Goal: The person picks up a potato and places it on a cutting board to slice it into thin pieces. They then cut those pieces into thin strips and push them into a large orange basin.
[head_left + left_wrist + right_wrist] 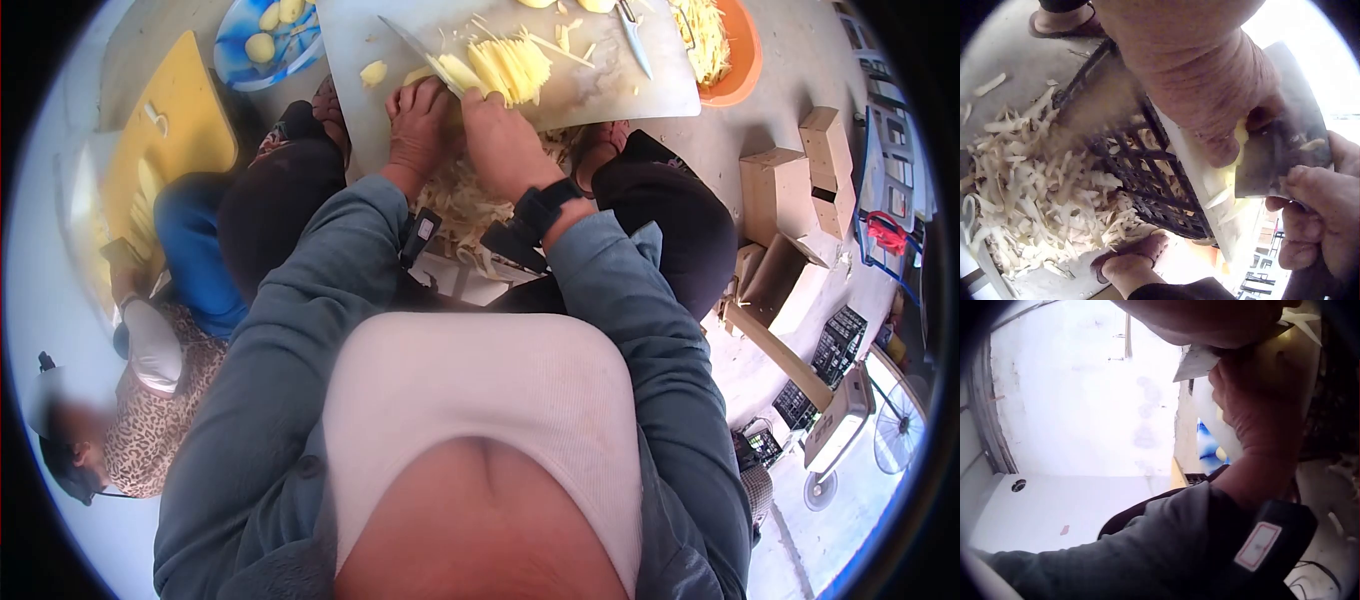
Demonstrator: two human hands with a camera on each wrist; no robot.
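Note:
My right hand [505,140] grips a broad-bladed kitchen knife [405,38], its blade slanting toward the upper left over a white cutting board [360,50]. My left hand [418,125] holds a piece of peeled potato [1240,140] with bent fingers, close beside the blade. In the left wrist view the wide blade stands between both hands, and the right thumb lies against its face. Thin potato strips [512,70] lie fanned on the board just beyond the right hand. The knife handle is hidden inside the right hand.
Beyond the strips lies a small knife [635,40]. An orange basin [740,60] with potato strips stands at right, a blue-and-white basin [230,55] with potatoes at left. Peelings [1047,194] and a dark plastic crate [1147,165] sit below. Another person [160,430] sits by a yellow board [190,110].

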